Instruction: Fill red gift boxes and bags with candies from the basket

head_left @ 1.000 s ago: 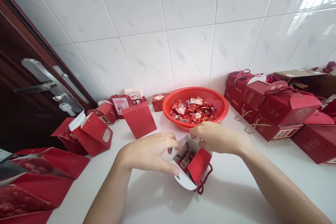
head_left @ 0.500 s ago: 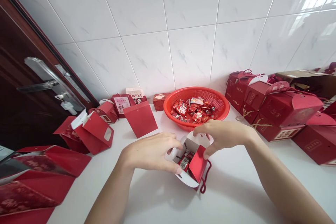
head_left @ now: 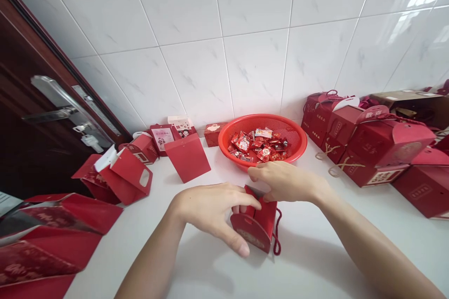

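Note:
A small red paper gift box [head_left: 255,224] stands on the white counter [head_left: 326,247], its flaps folded up and its inside hidden. A dark red rope handle [head_left: 278,236] hangs down its right side. My left hand [head_left: 213,210] grips the box's left side, with the fingers against its front. My right hand [head_left: 284,183] pinches the box's top edge from the right. Just beyond my right fingers sits a red plastic mesh basket [head_left: 280,126], heaped with red-wrapped sweets [head_left: 254,146].
Flat and half-folded red boxes [head_left: 49,236] lie at the left. Finished red boxes with rope handles [head_left: 379,147] crowd the right, near a brown cardboard carton [head_left: 410,107]. A white tile wall [head_left: 224,65] backs the counter, and a dark door with a metal handle [head_left: 52,112] stands at the left.
The box's white inside and the packets in it no longer show, as its red flaps now cover the top. My hands have shifted to its sides and top edge.

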A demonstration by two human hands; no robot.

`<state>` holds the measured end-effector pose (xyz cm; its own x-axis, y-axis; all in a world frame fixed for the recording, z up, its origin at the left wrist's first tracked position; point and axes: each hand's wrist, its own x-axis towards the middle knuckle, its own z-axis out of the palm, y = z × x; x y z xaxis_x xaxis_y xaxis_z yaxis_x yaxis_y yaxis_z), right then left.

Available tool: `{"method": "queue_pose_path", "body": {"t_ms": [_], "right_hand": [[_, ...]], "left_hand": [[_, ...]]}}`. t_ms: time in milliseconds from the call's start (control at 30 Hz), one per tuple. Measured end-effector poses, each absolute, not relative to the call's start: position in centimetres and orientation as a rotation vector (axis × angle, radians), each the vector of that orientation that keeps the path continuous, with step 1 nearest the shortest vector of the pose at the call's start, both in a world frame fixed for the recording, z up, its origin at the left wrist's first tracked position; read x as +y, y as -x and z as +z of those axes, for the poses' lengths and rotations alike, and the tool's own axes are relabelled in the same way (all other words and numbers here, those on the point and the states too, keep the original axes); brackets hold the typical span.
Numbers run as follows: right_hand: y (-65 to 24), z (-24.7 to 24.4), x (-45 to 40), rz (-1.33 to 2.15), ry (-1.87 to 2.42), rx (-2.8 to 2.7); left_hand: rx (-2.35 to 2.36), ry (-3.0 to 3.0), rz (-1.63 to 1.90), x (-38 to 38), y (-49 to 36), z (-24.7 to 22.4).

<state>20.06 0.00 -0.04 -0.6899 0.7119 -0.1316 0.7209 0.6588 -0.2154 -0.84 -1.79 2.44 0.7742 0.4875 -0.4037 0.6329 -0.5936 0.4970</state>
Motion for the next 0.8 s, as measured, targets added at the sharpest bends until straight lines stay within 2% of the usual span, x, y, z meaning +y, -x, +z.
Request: {"method": "queue_pose_path", "body": {"t_ms": [300, 600, 800], "right_hand": [[-20.7, 0.9, -0.3, -0.682, -1.048, 3.021], [-20.7, 0.7, -0.1, -0.706, -0.953, 2.88], [-20.4, 0.3, -0.1, -0.668, -0.939, 2.838]], "left_hand": [[1.132, -2.287, -0.243, -0.8, -0.1, 1.0], [1.415, -2.34, -0.184, -0.6, 0.5, 0.3], [1.152, -2.274, -0.134, 0.4, 0.6, 0.1]]}}
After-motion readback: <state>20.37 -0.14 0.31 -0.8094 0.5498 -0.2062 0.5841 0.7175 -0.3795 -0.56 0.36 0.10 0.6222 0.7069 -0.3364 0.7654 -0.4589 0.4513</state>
